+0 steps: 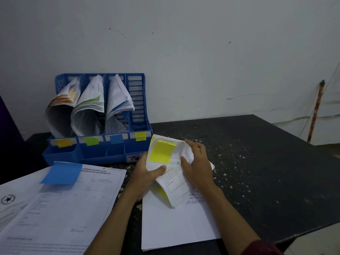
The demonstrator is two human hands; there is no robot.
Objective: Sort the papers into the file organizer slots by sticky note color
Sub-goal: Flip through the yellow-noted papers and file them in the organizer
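Single view: head-worn cam, wide-angle. Positioned above the near edge of the desk (257,162), facing fwd and pitched down, far wall (184,52) filling the upper half of frame. Close range: both forearms enter from the bottom edge. Left hand (145,173) and right hand (197,168) meet on the folded papers (174,181) approx. frame centre. File organizer (95,153) stands far left on the desk, just beside the wall, upper-left of frame. Desk's far-right corner in view. Near-left portion cut by frame edge.
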